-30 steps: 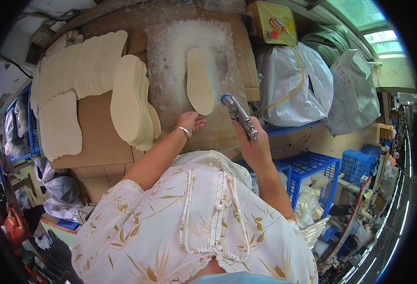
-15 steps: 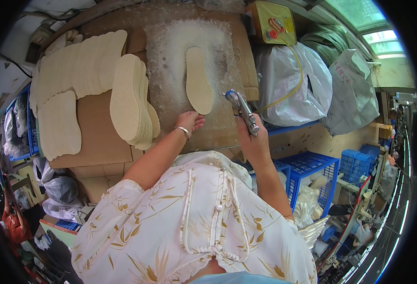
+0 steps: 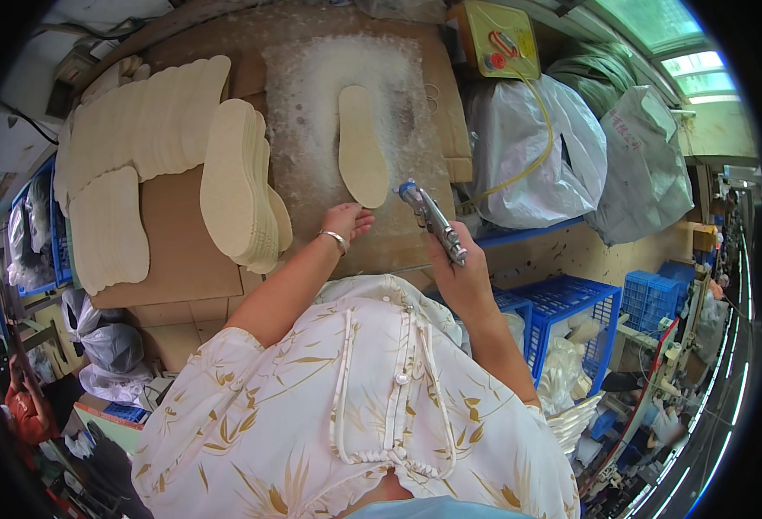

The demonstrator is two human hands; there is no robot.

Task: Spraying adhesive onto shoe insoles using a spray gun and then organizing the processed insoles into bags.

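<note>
A cream insole (image 3: 362, 143) lies lengthwise on the glue-whitened work surface in front of me. My left hand (image 3: 349, 223), with a bracelet at the wrist, is at its near rounded end; the fingers are bent together and appear to pinch its edge. My right hand (image 3: 462, 270) is closed around a metal spray gun (image 3: 433, 221), whose blue-ringed nozzle points up and left toward the insole's near end. Left of the work spot stands a thick stack of insoles (image 3: 234, 186). Farther left, overlapping rows of insoles (image 3: 152, 117) cover the cardboard.
A yellow can (image 3: 506, 43) stands at the back right, a yellow hose (image 3: 547, 130) running from it toward the spray gun. White plastic bags (image 3: 528, 160) lie beside the table. Blue crates (image 3: 575, 307) stand at lower right. Other people work in the background.
My right hand has brought the spray gun slightly left and toward me, its nozzle closer to the insole's near end. My left hand has stayed in place.
</note>
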